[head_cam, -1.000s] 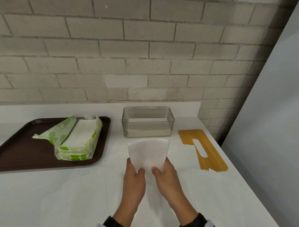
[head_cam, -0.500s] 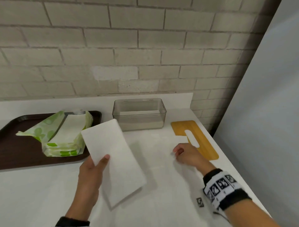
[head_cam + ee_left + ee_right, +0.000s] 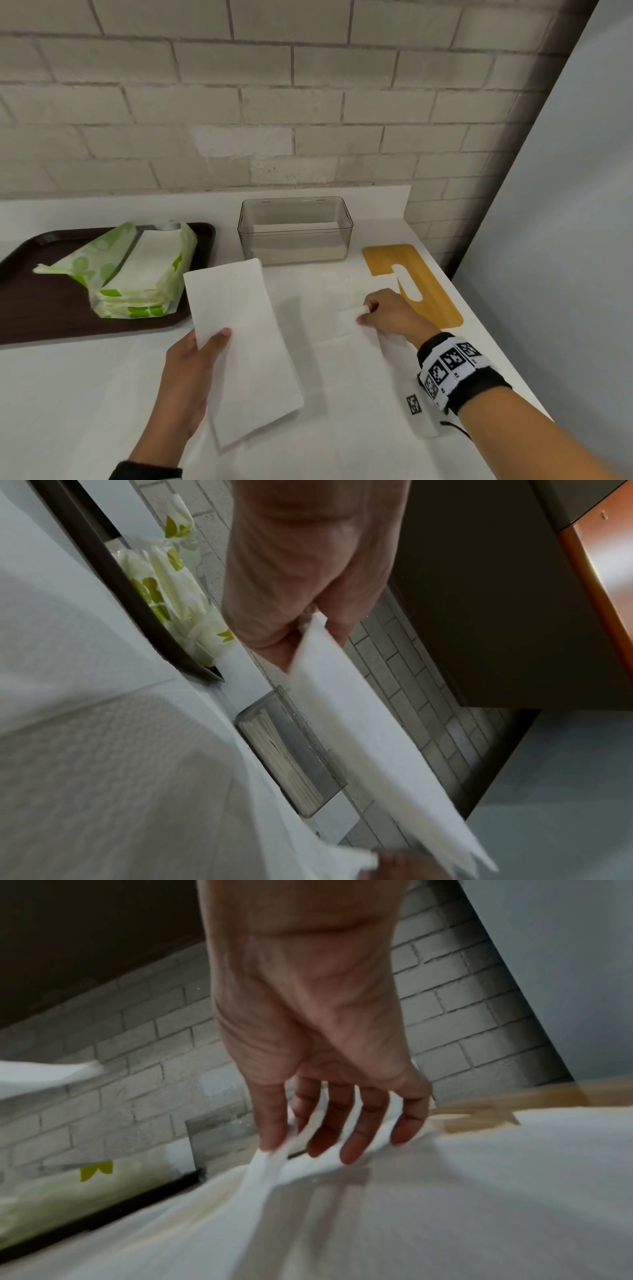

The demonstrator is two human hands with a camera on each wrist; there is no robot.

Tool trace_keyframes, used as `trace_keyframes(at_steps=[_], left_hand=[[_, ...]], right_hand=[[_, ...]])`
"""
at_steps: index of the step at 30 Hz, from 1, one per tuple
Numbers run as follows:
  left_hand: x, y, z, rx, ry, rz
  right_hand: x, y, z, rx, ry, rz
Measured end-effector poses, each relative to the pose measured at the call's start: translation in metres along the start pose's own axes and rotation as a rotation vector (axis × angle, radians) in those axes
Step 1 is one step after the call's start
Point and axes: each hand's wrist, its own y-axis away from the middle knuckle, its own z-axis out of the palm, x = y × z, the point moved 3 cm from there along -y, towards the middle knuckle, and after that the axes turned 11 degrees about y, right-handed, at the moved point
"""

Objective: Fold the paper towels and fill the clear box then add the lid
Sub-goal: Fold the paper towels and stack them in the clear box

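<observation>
My left hand [image 3: 195, 370] holds a folded white paper towel [image 3: 239, 342] above the counter, thumb on top; the wrist view shows the fingers pinching its edge [image 3: 308, 626]. My right hand [image 3: 387, 311] pinches the corner of a flat paper towel [image 3: 356, 346] lying on the counter, lifting it slightly [image 3: 274, 1153]. The clear box [image 3: 296, 229] stands at the back, a low stack of folded towels inside it. The wooden lid [image 3: 411, 281] with a slot lies flat to the right of the box.
A dark brown tray [image 3: 41, 298] at left carries an opened green-and-white pack of paper towels [image 3: 137, 274]. More unfolded towels cover the counter near me. A brick wall runs behind; a grey panel bounds the right side.
Both hands held the folded towel together a second ago. The left hand now holds it alone, further left. The right hand moved right to the counter and pinched a flat towel's corner.
</observation>
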Motion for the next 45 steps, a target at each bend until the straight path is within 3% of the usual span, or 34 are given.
trace_keyframes(at_steps=[4,9,13,15,18,21,23,26,30,33,35,38,45], left_hand=[[0.005,0.004,0.0,0.012,0.013,0.009],[0.01,0.008,0.012,-0.013,0.118,0.019],[0.008,0.013,0.031,-0.098,0.196,-0.013],[0.008,0.02,0.042,-0.164,0.205,-0.043],[0.003,0.029,0.054,-0.252,0.192,-0.068],[-0.002,0.037,0.05,-0.21,0.201,-0.046],[0.0,0.043,0.051,-0.229,0.248,-0.051],[-0.005,0.034,0.047,-0.288,0.276,-0.158],[-0.016,0.019,0.043,-0.276,0.249,-0.186],[-0.02,0.019,0.038,-0.223,0.275,-0.195],[-0.017,0.025,0.036,-0.175,0.334,-0.23],[-0.017,0.026,0.027,-0.147,0.427,-0.269],[-0.013,0.019,0.008,-0.137,0.487,-0.321]], right_hand=[[-0.022,0.02,-0.032,0.157,-0.455,-0.146],[-0.067,0.065,-0.07,0.152,-1.066,-0.407],[-0.105,0.086,-0.07,0.054,-1.326,-0.542],[-0.119,0.081,-0.055,0.164,-1.174,-0.493],[-0.134,0.075,-0.03,0.497,-0.558,-0.478],[-0.139,0.074,-0.014,0.594,-0.078,-0.455],[-0.14,0.075,-0.007,0.562,0.077,-0.424],[-0.14,0.07,0.004,0.445,0.099,-0.403],[-0.127,0.036,0.007,0.081,-0.288,-0.26],[-0.102,0.005,-0.001,-0.004,-0.461,-0.092],[-0.078,-0.019,-0.002,0.027,-0.399,0.038],[-0.049,-0.044,0.008,0.01,-0.092,0.19],[-0.059,-0.064,0.03,-0.092,0.232,0.196]])
